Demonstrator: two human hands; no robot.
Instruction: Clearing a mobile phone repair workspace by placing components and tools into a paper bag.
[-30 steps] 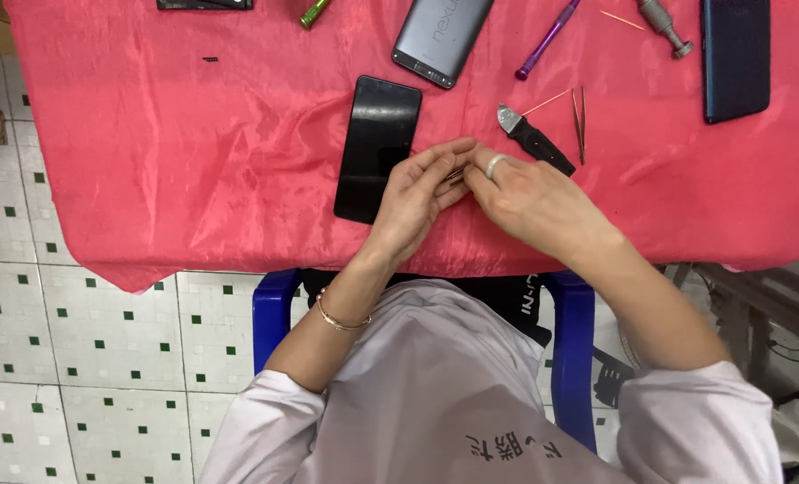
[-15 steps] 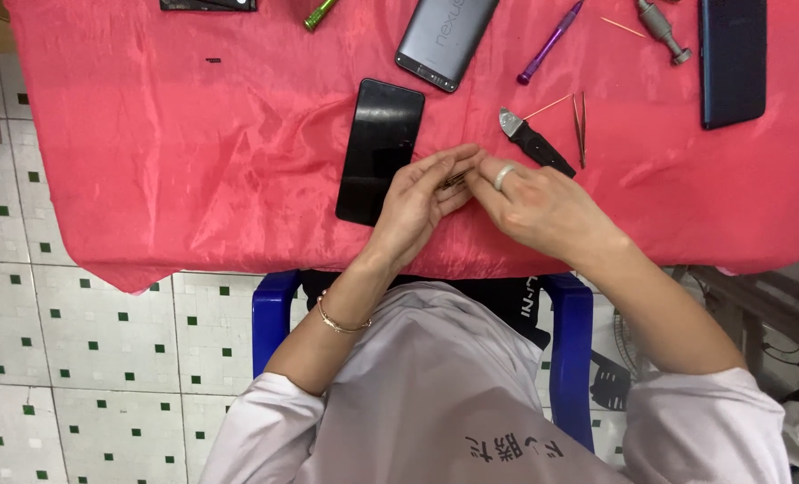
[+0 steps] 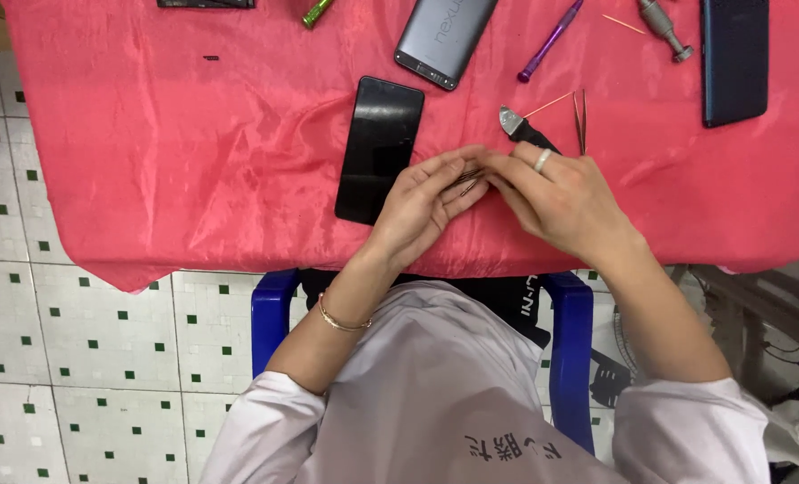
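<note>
Nearest to us, at the near edge of the table with its red cloth, our left hand and right hand meet, fingertips closed together around a thin dark metal tool, seemingly fine tweezers. Both hands pinch it; the left-hand fingers curl round its lower end and the right-hand fingertips close on its upper end. Only a short stretch shows between them, so we cannot tell its full length. Its long axis runs diagonally, the low end toward the near edge and our left, the high end away from us and to our right; which end is the tip we cannot tell.

We judge the risks as these: the tool is slim and smooth, so an uneven pinch could let it spring out and drop off the near edge to the tiled floor. Its fine points could prick a fingertip, or scratch the black phone lying face up just beside the left hand, should a hand slip that way.

Farther on lie a small black-handled pry tool and a second pair of tweezers, close behind the right hand. Toward the far edge sit a grey phone, a purple pen-like tool, a metal screwdriver and a dark blue phone.
</note>
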